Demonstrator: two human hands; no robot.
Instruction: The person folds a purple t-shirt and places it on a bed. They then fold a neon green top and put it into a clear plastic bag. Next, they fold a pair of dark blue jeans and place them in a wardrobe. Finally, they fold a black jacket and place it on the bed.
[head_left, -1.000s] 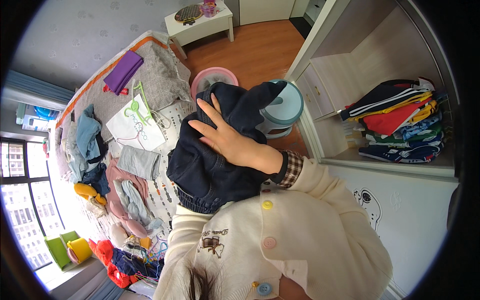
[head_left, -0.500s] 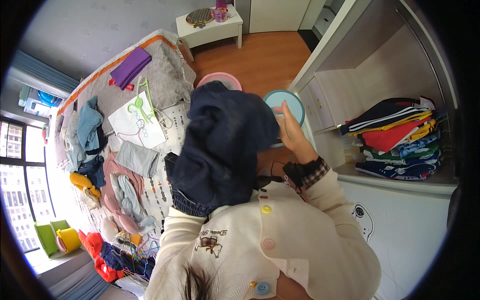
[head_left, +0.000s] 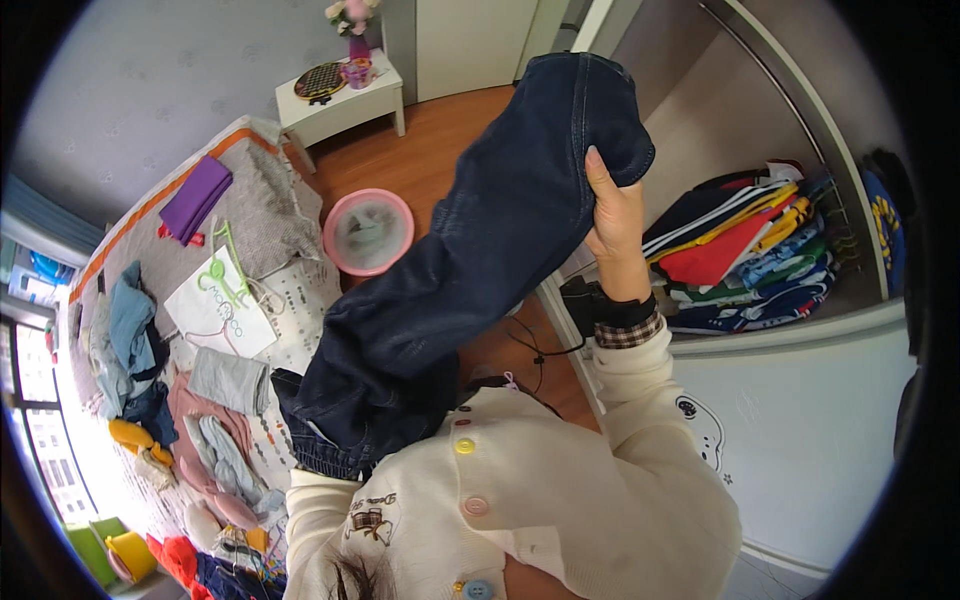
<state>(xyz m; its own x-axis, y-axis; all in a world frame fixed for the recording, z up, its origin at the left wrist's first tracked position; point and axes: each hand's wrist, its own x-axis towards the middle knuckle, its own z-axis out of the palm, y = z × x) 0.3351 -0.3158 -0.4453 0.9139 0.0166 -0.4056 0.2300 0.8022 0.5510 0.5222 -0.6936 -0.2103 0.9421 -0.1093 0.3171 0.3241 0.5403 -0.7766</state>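
A pair of dark blue jeans (head_left: 430,270) stretches diagonally in front of my chest, elastic waistband at lower left and one leg reaching up to the right. My right hand (head_left: 617,215) is closed on the cloth near the end of that leg, thumb on the outer face. My left sleeve (head_left: 318,505) runs into the waistband. The left hand itself is hidden by the denim, so its fingers do not show. On the bed at my left lie folded grey trousers (head_left: 229,380), a white bag (head_left: 222,300) and a green hanger (head_left: 222,270).
At right, an open wardrobe (head_left: 760,325) holds a stack of folded clothes (head_left: 750,250). A pink basin (head_left: 368,195) stands on the wooden floor beside the bed. Behind it is a white side table (head_left: 345,115). More loose clothes (head_left: 130,320) lie along the bed's window side.
The jeans leg has gone from bunched up to stretched out toward the upper right. My right hand, open beside the cloth before, now grips the leg. The view has shifted rightward.
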